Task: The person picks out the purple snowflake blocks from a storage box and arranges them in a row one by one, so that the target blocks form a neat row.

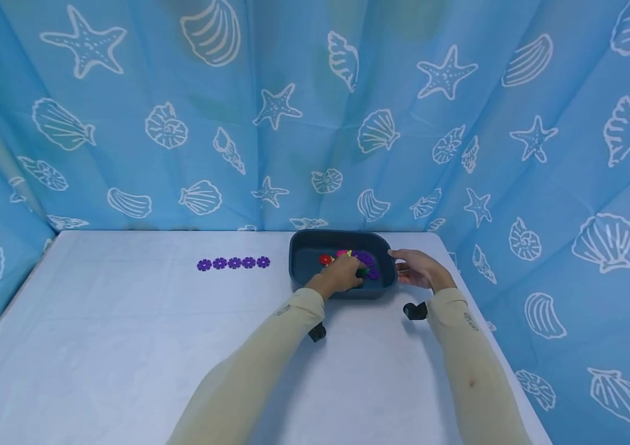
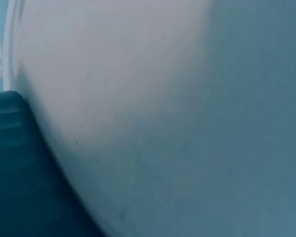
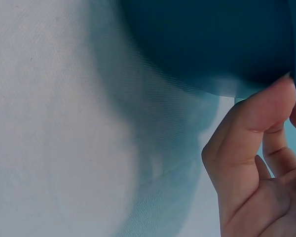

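Head view, rounded tub point(image 1: 305, 267), notched purple discs point(image 1: 234, 263)

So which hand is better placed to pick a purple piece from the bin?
Probably the left hand: it reaches inside the bin, near the purple pieces, while the right hand is at the bin's right end.

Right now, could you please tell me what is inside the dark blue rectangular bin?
Purple flower-shaped pieces, a red piece, and pink, yellow and green ones show in the bin. Whatever lies beneath the person's left hand is covered.
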Demonstrator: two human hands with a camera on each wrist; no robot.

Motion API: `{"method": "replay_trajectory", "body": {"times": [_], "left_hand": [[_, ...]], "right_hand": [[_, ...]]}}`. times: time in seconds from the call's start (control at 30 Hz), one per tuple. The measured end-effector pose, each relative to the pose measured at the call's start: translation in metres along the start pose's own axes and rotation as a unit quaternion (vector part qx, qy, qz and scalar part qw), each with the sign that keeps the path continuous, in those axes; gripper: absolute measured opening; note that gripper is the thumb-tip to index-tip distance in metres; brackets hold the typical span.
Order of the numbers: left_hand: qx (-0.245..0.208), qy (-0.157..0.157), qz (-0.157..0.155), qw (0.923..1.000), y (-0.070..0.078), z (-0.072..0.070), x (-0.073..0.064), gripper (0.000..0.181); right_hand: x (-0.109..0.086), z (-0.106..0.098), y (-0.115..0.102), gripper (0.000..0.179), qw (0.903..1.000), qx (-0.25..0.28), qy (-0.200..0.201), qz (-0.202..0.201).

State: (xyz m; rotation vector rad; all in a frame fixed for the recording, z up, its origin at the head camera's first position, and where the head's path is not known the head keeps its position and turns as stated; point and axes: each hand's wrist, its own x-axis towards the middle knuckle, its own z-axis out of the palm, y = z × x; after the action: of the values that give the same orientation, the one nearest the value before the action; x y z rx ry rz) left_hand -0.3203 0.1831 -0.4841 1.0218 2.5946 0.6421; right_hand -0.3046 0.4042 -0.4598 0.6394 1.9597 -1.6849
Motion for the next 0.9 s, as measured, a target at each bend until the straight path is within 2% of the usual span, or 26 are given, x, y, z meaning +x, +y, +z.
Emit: {"method": "replay_trajectory", "body": {"times": [0.1,0.2,0.23,0.3,0.37,0.47,0.6,0.73,0.9], "left_hand": [[0.031,0.024,-0.023,0.999,0.004,0.0,-0.001,0.017],[0.092,0.066,-0.034,0.993,0.007,-0.001,0.0,0.021],[0.102,0.077,-0.033,0.9913,0.008,-0.002,0.0,0.024],[0.089,0.085,-0.021,0.9922,0.008,-0.002,0.001,0.031],[0.049,0.071,0.001,0.9963,0.006,-0.001,0.002,0.041],[-0.013,0.031,0.024,0.9992,0.001,0.001,0.003,0.05],[-0.015,0.013,0.027,0.9994,-0.003,0.003,0.004,0.052],[-0.004,0.023,0.023,0.9994,-0.008,0.003,0.007,0.047],[0.011,0.035,0.049,0.9981,-0.011,0.005,0.016,0.041]], "right_hand": [[-0.001,-0.002,0.0,0.055,1.0,-0.004,-0.001,0.001],[-0.002,-0.004,-0.001,0.054,1.0,-0.006,0.001,-0.003],[-0.003,-0.004,-0.002,0.054,1.0,-0.006,0.002,-0.005],[-0.003,-0.004,-0.002,0.054,0.9999,-0.005,0.004,-0.009],[-0.004,-0.003,-0.003,0.052,1.0,-0.002,0.002,-0.009],[-0.005,-0.001,-0.002,0.047,0.9999,0.0,-0.005,-0.01],[-0.005,0.001,-0.001,0.045,0.9999,0.002,-0.009,-0.007],[-0.005,0.003,-0.002,0.052,1.0,0.0,-0.004,-0.005],[-0.005,0.003,-0.002,0.058,1.0,0.003,-0.002,-0.005]]}}
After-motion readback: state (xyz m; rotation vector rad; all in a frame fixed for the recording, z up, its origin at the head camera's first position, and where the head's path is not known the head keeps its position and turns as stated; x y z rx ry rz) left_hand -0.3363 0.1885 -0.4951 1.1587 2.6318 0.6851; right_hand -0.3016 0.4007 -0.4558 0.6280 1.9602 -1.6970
